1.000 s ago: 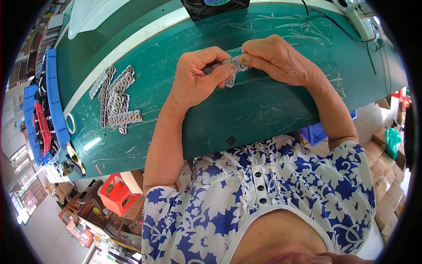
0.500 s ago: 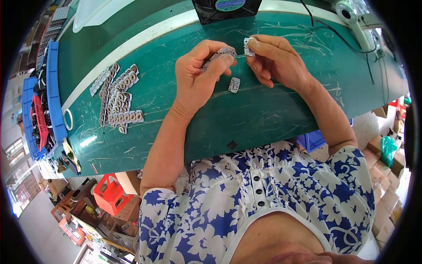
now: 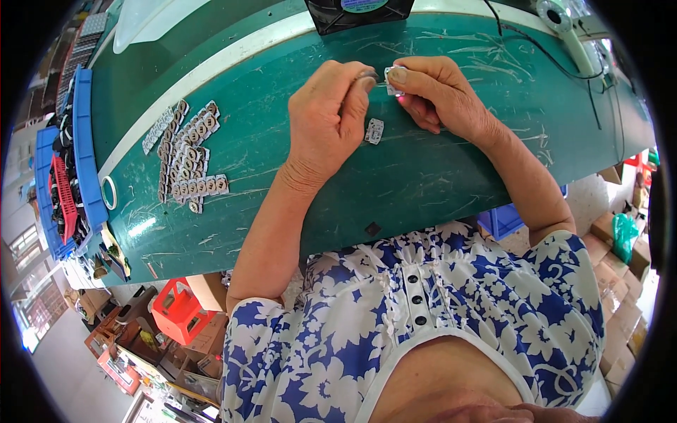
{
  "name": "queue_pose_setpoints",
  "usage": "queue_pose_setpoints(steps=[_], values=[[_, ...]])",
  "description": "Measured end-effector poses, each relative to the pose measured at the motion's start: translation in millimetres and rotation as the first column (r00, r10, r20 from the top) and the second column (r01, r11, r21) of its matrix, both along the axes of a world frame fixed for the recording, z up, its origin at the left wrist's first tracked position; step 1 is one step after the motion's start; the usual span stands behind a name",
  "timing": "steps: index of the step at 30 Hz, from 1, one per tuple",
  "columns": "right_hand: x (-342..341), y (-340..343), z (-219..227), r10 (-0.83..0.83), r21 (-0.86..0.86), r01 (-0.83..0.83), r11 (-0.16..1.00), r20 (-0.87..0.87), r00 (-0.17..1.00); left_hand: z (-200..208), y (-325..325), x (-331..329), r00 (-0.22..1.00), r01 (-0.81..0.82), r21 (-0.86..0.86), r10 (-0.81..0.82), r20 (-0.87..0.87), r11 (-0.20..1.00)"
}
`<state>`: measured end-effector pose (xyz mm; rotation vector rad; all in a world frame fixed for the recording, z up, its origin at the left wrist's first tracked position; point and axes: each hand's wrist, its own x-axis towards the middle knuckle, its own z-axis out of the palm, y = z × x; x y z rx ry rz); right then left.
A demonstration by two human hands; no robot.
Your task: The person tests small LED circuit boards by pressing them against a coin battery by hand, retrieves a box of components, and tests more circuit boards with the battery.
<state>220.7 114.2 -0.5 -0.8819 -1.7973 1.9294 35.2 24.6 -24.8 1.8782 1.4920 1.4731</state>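
Note:
Over the green table (image 3: 423, 169), my right hand (image 3: 444, 95) pinches a small white rectangular piece (image 3: 392, 81) with grey detail between thumb and fingers. Close by on the left, my left hand (image 3: 326, 116) is closed, its back turned up. A greyish edge of the small pieces it holds (image 3: 367, 75) shows at its fingertips; the rest is hidden by the fingers. The two hands' fingertips almost meet. Just below them a similar loose white piece (image 3: 374, 131) lies on the table. Joined rows of such pieces (image 3: 189, 158), with round brownish centres, lie in a cluster at the left.
A black fan (image 3: 360, 15) stands at the far edge. Blue bins (image 3: 86, 134), one with a red basket (image 3: 63, 197), line the left end, near a white tape ring (image 3: 108, 192). A white device with black cables (image 3: 575, 42) is far right. A small black square (image 3: 372, 229) lies near the front edge.
My left hand has turned over, hiding most of the pieces it holds, and moved right. My right hand has shifted slightly left with its piece, narrowing the gap.

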Motion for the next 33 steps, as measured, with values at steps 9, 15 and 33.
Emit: queue_pose_setpoints(steps=[9,15,33], values=[[-4,-4,0,-0.052,0.016,0.051,0.999,0.061,0.997,7,-1,-10,0.988,0.043,-0.011,-0.044,-0.147,0.999],[0,-7,17,0.028,0.416,-0.126,0.901,0.234,0.972,8,-1,-4,0.997,0.074,-0.053,-0.073,0.019,0.996],[12,14,8,0.181,0.462,-0.268,0.845,0.224,0.958,8,-2,-11,0.974,0.201,-0.145,-0.183,0.131,0.969]])
